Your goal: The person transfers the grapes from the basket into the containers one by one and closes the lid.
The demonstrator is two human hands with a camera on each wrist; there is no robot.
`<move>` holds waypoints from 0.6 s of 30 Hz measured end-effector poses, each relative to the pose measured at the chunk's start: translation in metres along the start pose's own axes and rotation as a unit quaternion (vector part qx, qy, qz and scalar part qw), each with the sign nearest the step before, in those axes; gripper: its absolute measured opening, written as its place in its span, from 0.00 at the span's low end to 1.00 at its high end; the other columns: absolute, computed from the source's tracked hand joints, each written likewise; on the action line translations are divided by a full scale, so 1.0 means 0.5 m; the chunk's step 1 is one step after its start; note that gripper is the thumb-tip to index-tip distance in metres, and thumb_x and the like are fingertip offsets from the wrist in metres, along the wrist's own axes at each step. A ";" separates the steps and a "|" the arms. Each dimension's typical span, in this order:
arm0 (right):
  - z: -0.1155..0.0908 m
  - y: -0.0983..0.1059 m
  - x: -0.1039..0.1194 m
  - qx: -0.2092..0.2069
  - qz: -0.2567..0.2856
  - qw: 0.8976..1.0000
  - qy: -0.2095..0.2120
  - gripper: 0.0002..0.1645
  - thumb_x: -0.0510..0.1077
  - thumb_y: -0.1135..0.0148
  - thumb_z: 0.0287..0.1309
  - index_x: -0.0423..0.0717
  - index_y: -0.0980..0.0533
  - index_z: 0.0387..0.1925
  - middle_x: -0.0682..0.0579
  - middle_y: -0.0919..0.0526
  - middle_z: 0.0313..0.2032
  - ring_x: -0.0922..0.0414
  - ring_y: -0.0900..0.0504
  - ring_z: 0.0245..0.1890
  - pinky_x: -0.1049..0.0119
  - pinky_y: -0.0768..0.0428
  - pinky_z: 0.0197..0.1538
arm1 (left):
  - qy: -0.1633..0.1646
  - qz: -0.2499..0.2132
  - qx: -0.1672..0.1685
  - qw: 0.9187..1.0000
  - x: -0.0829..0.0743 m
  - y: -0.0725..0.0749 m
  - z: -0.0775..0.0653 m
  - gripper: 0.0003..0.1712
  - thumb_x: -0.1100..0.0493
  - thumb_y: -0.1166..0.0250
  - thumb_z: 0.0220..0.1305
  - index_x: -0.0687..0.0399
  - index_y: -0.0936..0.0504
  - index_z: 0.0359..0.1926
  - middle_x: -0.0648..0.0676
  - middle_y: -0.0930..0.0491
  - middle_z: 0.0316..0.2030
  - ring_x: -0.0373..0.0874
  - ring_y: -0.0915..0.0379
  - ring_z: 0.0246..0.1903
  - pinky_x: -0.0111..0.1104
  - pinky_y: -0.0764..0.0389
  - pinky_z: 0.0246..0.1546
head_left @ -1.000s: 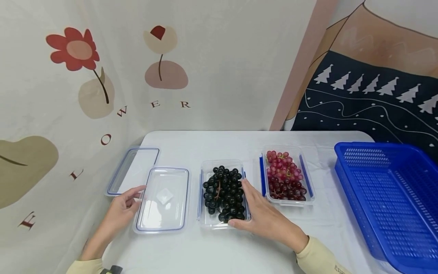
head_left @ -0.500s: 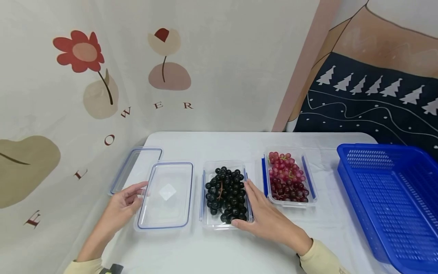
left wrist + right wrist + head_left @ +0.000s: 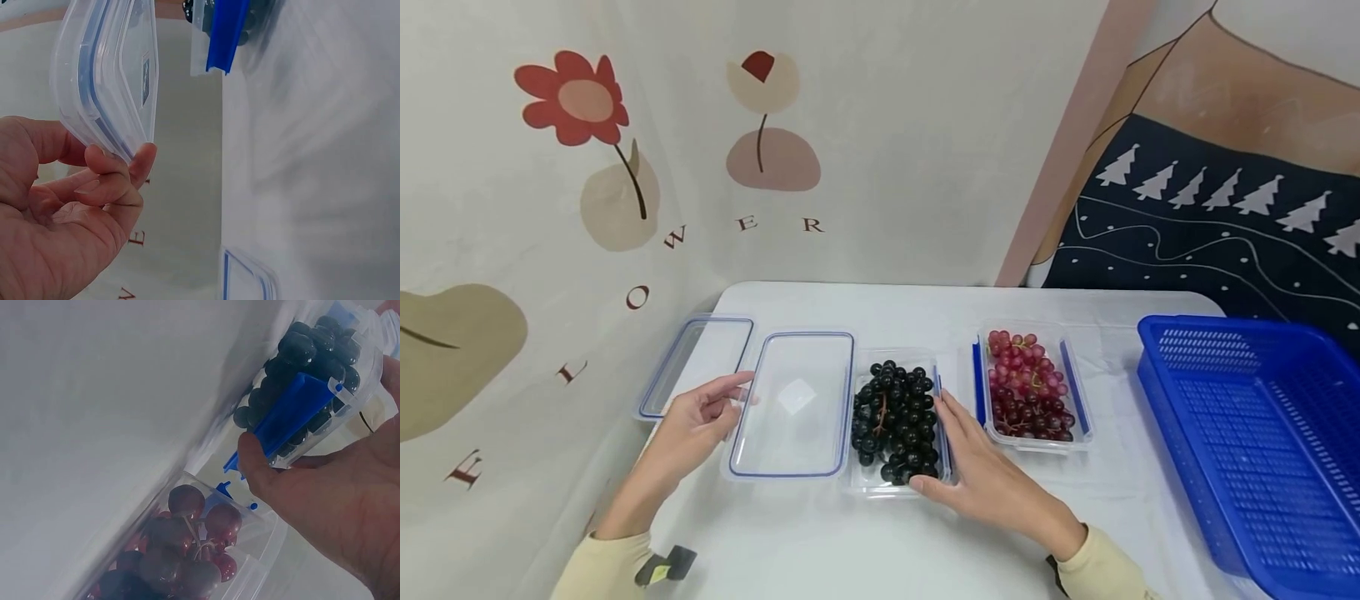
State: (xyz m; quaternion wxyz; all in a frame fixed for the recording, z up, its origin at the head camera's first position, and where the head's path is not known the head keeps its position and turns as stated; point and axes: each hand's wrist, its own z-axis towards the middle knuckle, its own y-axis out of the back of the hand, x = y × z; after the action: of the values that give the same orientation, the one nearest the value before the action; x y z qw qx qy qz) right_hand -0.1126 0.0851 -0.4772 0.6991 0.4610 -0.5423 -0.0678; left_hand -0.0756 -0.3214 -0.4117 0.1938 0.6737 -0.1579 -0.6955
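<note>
My left hand (image 3: pixel 700 418) holds a clear plastic lid (image 3: pixel 796 400) with a blue seal by its left edge, fingers and thumb pinching it in the left wrist view. The lid is raised, its right edge overlapping the left side of a clear container (image 3: pixel 880 487) in the head view. A bunch of black grapes (image 3: pixel 898 417) fills that container. My right hand (image 3: pixel 988 475) holds the container at its right near corner, thumb over the front rim, fingers along the right side. In the right wrist view a fingertip lies by the hanging blue latch (image 3: pixel 294 415).
To the right stands another open container (image 3: pixel 1037 447) with red grapes (image 3: pixel 1030 383). A large blue plastic basket (image 3: pixel 1195 467) occupies the far right. Another clear lid (image 3: pixel 718 325) lies at the table's left edge, partly behind my left hand. A patterned curtain (image 3: pixel 887 167) hangs behind the white table (image 3: pixel 820 550).
My left hand has moved the lid up and to the right, so it now overlaps the black grape container. My right hand stays at that container's right side.
</note>
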 end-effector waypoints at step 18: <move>0.006 0.007 0.004 -0.053 0.018 0.998 0.021 0.41 0.56 0.50 0.88 0.39 0.46 0.87 0.44 0.52 0.87 0.41 0.48 0.84 0.38 0.41 0.78 | -0.015 -0.027 0.029 0.999 -0.056 -0.086 0.042 0.29 0.74 0.42 0.74 0.68 0.24 0.74 0.65 0.18 0.50 0.41 0.30 0.30 0.27 0.28 0.26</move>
State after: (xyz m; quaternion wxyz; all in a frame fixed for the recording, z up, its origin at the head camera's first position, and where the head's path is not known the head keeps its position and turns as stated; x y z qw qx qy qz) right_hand -0.1157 0.0842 -0.4735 0.7348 0.4145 -0.5317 -0.0744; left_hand -0.0984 -0.2712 -0.4072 0.1525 0.6726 -0.1629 -0.7056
